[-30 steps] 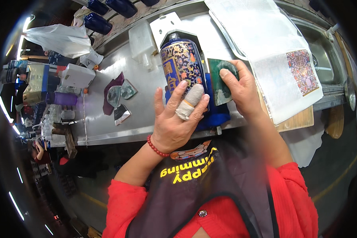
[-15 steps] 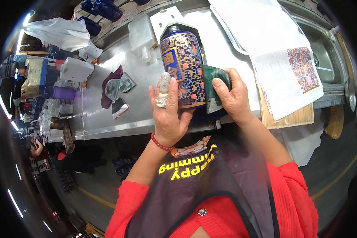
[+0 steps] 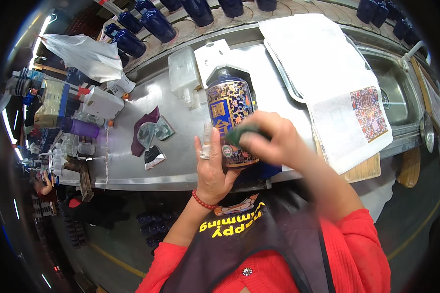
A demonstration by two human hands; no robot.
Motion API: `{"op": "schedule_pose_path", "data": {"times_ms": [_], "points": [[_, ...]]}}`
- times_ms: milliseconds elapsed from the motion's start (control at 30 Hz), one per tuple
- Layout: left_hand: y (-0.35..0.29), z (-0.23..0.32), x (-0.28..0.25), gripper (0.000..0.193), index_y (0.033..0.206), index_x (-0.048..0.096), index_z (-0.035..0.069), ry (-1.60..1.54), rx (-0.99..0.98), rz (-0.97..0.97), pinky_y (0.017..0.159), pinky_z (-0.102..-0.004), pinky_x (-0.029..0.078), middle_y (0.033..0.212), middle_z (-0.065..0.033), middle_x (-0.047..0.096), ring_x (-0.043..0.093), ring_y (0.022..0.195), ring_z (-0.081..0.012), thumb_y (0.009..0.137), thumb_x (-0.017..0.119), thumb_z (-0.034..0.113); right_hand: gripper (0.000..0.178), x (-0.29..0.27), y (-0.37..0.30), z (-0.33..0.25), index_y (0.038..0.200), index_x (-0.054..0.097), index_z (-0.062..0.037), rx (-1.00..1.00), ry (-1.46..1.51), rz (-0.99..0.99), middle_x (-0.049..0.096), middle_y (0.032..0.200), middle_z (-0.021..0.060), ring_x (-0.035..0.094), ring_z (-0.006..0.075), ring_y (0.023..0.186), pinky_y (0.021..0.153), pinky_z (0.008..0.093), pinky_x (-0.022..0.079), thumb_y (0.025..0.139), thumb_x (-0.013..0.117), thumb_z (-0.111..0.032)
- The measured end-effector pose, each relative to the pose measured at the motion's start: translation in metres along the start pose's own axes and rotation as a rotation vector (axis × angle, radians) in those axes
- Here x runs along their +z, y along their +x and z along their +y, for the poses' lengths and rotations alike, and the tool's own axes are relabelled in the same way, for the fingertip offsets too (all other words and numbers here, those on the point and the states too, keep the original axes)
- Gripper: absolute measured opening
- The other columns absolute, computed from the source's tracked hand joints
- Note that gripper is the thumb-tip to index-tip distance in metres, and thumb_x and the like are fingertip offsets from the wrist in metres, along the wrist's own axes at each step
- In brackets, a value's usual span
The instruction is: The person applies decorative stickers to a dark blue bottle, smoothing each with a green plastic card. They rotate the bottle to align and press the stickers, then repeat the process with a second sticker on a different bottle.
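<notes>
A dark blue bottle (image 3: 231, 103) with a colourful floral wrap lies tilted in front of me, its neck pointing away. My left hand (image 3: 213, 171) supports its lower left side, thumb at the base and a wrapped finger along the edge. Closed around a green scraper (image 3: 243, 130), my right hand (image 3: 274, 139) is over the front of the bottle; motion smears it a little. The scraper lies across the lower half of the wrap and hides part of it. Behind the bottle is a grey angular stand (image 3: 247, 74), partly covered.
Dark cloth and scraper pieces (image 3: 147, 134) lie on the metal table (image 3: 124, 168) at left. A clear plastic container (image 3: 183, 71) stands behind. Printed floral sheets (image 3: 369, 115) cover the right side beside a sink (image 3: 398, 80). Blue bottles (image 3: 159, 25) line the far shelf.
My right hand has brought the green scraper from beside the bottle's right edge onto its front. The left hand stays at the bottle's left side. The whole view has shifted.
</notes>
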State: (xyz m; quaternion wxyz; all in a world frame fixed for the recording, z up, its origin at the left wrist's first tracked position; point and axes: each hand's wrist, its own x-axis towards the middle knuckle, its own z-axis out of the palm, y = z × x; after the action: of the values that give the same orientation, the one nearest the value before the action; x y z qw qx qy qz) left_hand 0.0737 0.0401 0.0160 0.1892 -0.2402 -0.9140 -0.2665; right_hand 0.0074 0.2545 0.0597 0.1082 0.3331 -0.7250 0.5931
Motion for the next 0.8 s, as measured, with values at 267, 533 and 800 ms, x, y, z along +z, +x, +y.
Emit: {"op": "schedule_pose_path", "data": {"times_ms": [267, 533, 800], "points": [[-0.008, -0.007, 0.0, 0.101, 0.159, 0.009, -0.01, -0.082, -0.113, -0.111, 0.124, -0.058, 0.005, 0.145, -0.0231, 0.055, 0.048, 0.14, -0.0402, 0.098, 0.063, 0.049, 0.017, 0.015, 0.003, 0.031, 0.104, 0.063, -0.0023, 0.331, 0.213, 0.242, 0.067, 0.088, 0.002, 0.061, 0.0057, 0.073, 0.063, 0.0219, 0.053, 0.101, 0.067, -0.019], [-0.013, -0.013, 0.002, 0.1, 0.159, 0.014, -0.01, -0.024, -0.116, -0.092, 0.124, -0.058, 0.003, 0.15, -0.0254, 0.05, 0.043, 0.144, -0.0416, 0.097, 0.061, 0.053, 0.017, 0.011, 0.007, 0.05, 0.104, 0.065, -0.0011, 0.507, 0.534, 0.271, 0.067, 0.089, 0.0009, 0.061, 0.007, 0.081, 0.071, 0.0224, 0.051, 0.099, 0.07, -0.017], [-0.011, -0.019, 0.002, 0.1, 0.157, 0.026, -0.008, -0.047, -0.099, -0.041, 0.121, -0.0628, 0.006, 0.15, -0.0271, 0.047, 0.037, 0.146, -0.0459, 0.092, 0.069, 0.053, 0.017, 0.003, -0.002, 0.003, 0.098, 0.069, -0.0146, -0.239, -0.571, 0.143, 0.06, 0.091, 0.0007, 0.057, 0.0205, 0.079, 0.086, 0.0418, 0.036, 0.081, 0.073, -0.014]]}}
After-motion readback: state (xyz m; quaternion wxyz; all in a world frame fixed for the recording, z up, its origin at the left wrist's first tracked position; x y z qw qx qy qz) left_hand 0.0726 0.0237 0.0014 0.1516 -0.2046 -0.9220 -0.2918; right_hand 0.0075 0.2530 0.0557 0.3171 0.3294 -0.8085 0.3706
